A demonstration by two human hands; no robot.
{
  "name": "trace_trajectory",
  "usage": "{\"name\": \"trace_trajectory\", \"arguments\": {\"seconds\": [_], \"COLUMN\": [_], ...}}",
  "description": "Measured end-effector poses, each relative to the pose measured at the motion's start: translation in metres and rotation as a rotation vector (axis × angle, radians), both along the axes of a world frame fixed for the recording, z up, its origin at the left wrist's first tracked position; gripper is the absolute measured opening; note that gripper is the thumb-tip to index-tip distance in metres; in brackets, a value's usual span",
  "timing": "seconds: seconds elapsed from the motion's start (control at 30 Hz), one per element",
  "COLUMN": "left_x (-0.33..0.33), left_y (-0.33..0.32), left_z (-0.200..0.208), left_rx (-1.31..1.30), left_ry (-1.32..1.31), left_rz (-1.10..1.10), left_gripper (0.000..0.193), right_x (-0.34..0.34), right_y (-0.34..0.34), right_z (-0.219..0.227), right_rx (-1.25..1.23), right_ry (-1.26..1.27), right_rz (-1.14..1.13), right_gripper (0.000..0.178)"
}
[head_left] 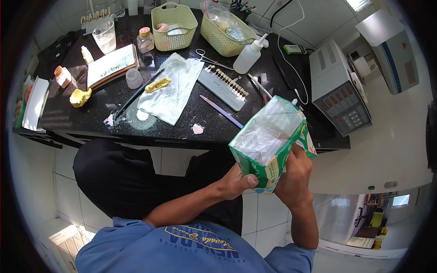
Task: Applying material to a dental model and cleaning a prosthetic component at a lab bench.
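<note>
Both my hands hold a green soft pack of tissues (268, 132), lifted in front of the table's edge, its clear plastic side facing up. My left hand (236, 183) grips the near left corner with the thumb along the green side. My right hand (296, 175) is closed round the right side, some fingers hidden behind the pack. Beyond it on the black table lie a purple pen-like tool (221, 111) and a grey tooth shade guide (221, 89). A yellow dental piece (158, 85) rests on a white tissue (173, 102), beside a dark slim brush (136, 95).
Two woven baskets (175, 41) stand at the back, near scissor-like clamps (211, 59) and a white squeeze bottle (249, 57). A mixing palette (112, 67), a cup (104, 38), and a yellow lump (80, 97) sit left. On the right stands a box-shaped machine with a keypad (341, 98).
</note>
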State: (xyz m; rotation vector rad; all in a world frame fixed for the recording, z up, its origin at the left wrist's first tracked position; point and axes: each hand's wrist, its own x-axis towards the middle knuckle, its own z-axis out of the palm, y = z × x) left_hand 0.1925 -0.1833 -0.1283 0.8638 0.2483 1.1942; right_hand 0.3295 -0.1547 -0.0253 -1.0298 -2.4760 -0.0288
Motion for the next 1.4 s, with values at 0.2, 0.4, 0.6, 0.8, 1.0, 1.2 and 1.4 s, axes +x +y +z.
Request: {"name": "trace_trajectory", "arguments": {"seconds": [0.2,0.4,0.6,0.8,1.0,1.2,1.4], "left_x": [-0.001,-0.002,-0.004,-0.006,-0.007,0.002,0.007], "left_y": [0.002,0.003,0.011,0.012,0.012,0.011,0.008], "left_z": [0.000,-0.001,0.002,0.013,0.013,0.009,0.002], "left_rx": [0.013,-0.013,-0.055,-0.206,-0.228,-0.149,-0.084], "left_ry": [0.002,-0.057,-0.372,-0.408,-0.398,-0.368,-0.371], "left_rz": [0.026,0.047,0.031,0.014,0.024,0.045,0.085], "left_gripper": [0.111,0.086,0.067,0.064,0.064,0.066,0.066], "right_x": [-0.014,-0.019,-0.022,-0.009,0.003,-0.006,-0.019], "right_y": [0.002,0.002,-0.008,-0.018,-0.019,-0.018,-0.010], "right_z": [0.006,0.003,0.033,0.046,0.050,0.053,0.049], "right_rx": [-0.193,-0.142,-0.212,-0.290,-0.346,-0.155,-0.031], "right_ry": [0.096,0.078,0.113,0.317,0.410,0.462,0.184], "right_rz": [0.035,0.023,-0.122,-0.262,-0.310,-0.256,-0.231], "right_gripper": [0.034,0.032,0.015,0.007,0.009,0.015,0.015]}}
